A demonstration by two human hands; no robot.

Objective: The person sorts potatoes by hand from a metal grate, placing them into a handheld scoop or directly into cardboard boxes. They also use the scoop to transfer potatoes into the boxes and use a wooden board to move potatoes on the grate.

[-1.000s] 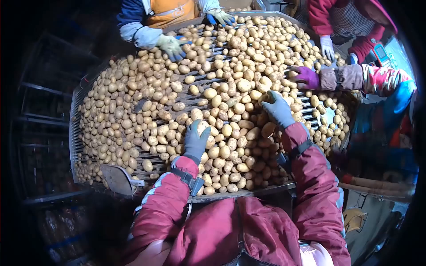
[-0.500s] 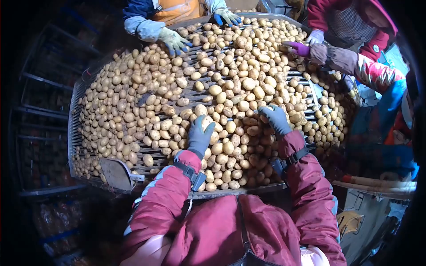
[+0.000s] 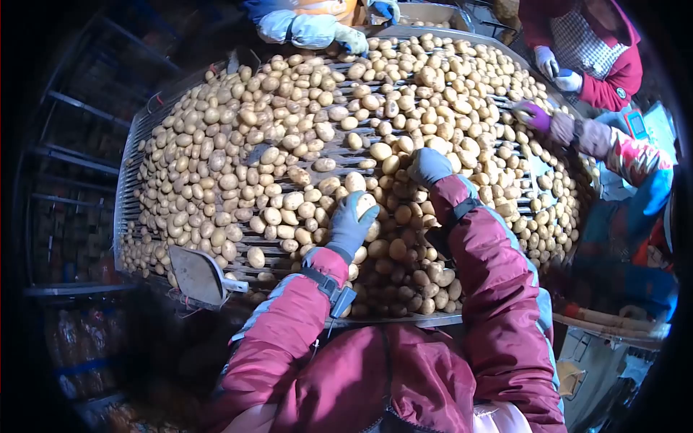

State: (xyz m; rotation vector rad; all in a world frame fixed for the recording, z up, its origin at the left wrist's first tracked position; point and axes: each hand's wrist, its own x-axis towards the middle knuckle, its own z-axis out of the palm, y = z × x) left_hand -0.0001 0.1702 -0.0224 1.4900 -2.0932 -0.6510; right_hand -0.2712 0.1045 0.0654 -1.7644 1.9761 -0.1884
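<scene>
Bottom middle, the left hand [image 3: 350,225] curls its fingers round one potato [image 3: 366,204] on the pile [image 3: 404,260]. Just above, the right hand [image 3: 429,164] rests on the pile. I cannot tell if its fingers pinch anything. A scoop [image 3: 193,274] lies lower left. Potatoes cover the whole belt [image 3: 124,195], so I think most picking is left. Other people's hands [image 3: 351,37] work up top.

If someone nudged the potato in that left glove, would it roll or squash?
Probably rolls: the potato in the left hand is rounded and the bars beneath look smooth. It likely stays firm, since it keeps its shape in the grip. Heaped potatoes nearby would probably shift too.
</scene>
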